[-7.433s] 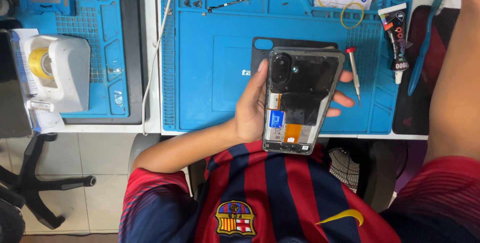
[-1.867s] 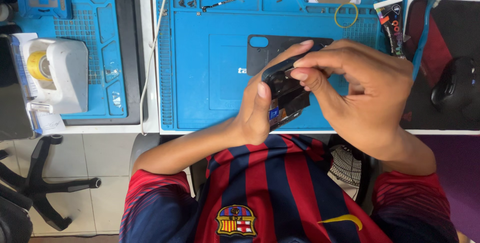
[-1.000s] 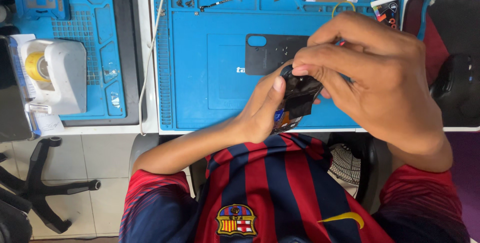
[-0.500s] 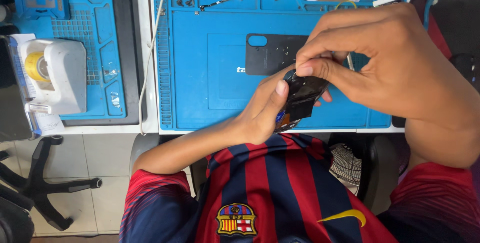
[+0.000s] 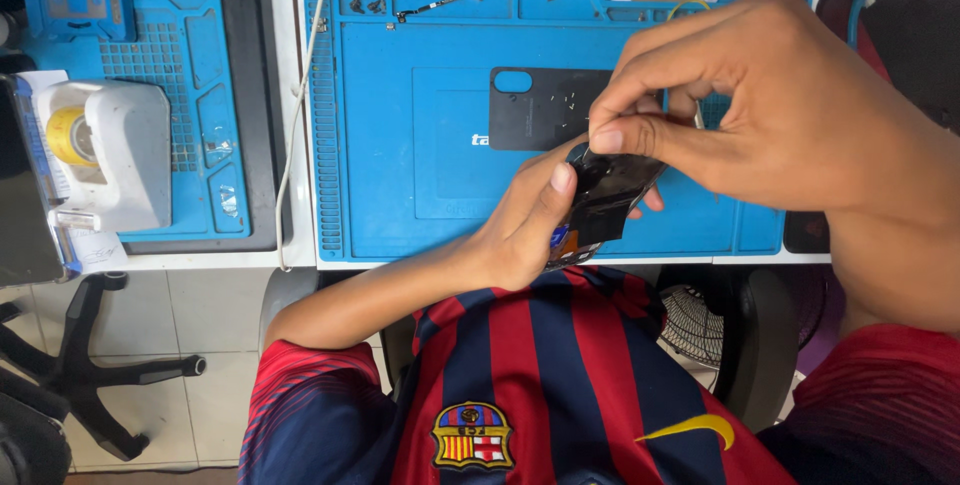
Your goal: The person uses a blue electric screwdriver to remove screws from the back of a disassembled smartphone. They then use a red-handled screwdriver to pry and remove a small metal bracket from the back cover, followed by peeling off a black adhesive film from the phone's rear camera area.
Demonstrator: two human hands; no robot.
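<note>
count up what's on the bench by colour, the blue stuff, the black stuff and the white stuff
Blue: 3, the big work mat, the smaller mat, the small holder
Black: 2, the opened phone in both hands, the back cover
White: 1, the tape dispenser
Total: 6

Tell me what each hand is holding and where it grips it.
The left hand cradles the opened phone from below, thumb on its left edge. The right hand pinches the phone's top end between thumb and fingertips.

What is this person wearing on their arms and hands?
Both hands are bare: no gloves, rings or watch show on the left hand or right hand. The forearms are bare too. Short sleeves in red with dark blue stripes cover the upper arms.
</note>
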